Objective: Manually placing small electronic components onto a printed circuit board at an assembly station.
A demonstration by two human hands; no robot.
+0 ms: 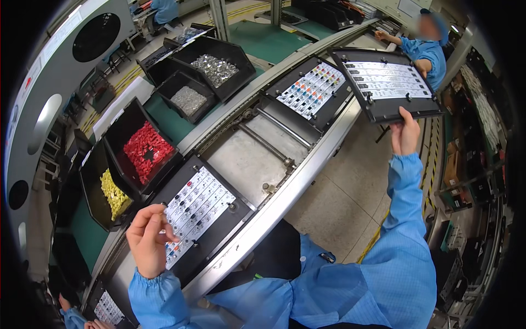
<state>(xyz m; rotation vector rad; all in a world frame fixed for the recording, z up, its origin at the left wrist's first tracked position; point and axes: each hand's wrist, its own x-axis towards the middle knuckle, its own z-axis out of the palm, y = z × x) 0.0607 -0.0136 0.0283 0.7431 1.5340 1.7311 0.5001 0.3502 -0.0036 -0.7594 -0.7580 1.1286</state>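
At the far left stands a pale panel point(60, 77) with dark round openings; below it, at the lower edge, another person's hand point(66, 303) shows beside a partly visible board. A green desk point(175, 126) runs up toward the right, carrying a black bin of yellow parts point(94, 186), a black bin of red parts point(118, 140) and, farther along, bins of clear and silvery pieces. Beside it lies a conveyor with a bright metal rail point(296, 181), slanting from lower left to upper right. Speckled floor tiles point(339, 208), striped tape and loaded shelving fill the right side, where a co-worker in a blue smock point(433, 55) stands.

The left hand point(149, 241) hovers over the lower-left part of the near tray point(222, 230), fingers curled and thumb close to the index finger; whether a small part is pinched there I cannot tell. That black tray lies flat on the conveyor, its white strips with their long axis along the rail. Farther up the conveyor rests a tray with coloured parts point(331, 109). The right hand point(404, 134) grips the lower edge of a raised tray point(383, 108), which is held off the conveyor, tilted, with its face toward the wearer and its white strips running roughly left to right.
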